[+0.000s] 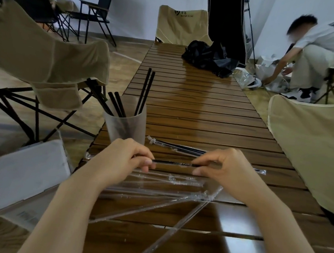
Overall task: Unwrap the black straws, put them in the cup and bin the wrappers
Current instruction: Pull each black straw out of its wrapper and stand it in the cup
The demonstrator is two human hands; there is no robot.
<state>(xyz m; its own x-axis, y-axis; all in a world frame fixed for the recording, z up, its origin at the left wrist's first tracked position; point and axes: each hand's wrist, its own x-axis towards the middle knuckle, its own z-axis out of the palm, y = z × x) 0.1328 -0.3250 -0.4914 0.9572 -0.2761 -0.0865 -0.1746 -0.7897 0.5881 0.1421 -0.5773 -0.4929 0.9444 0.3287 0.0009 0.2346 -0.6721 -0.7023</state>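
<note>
**Wrapped Straw Pinched Between Both Hands Over the Slatted Table**

While held level just above the wooden slatted table (203, 113), pinched at both ends — one black straw (171, 163), its clear wrapper (259, 171) trailing off to the right past the fingers. Left hand (123, 159) curled round the straw's left end, thumb and fingertips closed on it. Right hand (225, 167) pinching the other end, thumb and forefinger pressed together on the straw.

Just behind the left hand, upright near the table's left edge: translucent plastic cup (125, 125), holding several unwrapped black straws (144, 92) that lean out in two bunches. Between cup and right hand, flat on the slats: a small bundle of still-wrapped straws (177, 148). Nearer the body, scattered and crossing one another under the forearms: empty clear wrappers (157, 193).

Left of the table, below its edge: grey lidded bin (28, 175), lid down, a small printed label on its side too blurred to read.

At the far end: beige camping chair (182, 25) bearing a dark logo and lettering — too small to make out with certainty. Beside it on the tabletop, a crumpled black bag (209, 57). Off to the right, a crouching person in pale clothes (315, 58) reaching into things on the floor.
</note>
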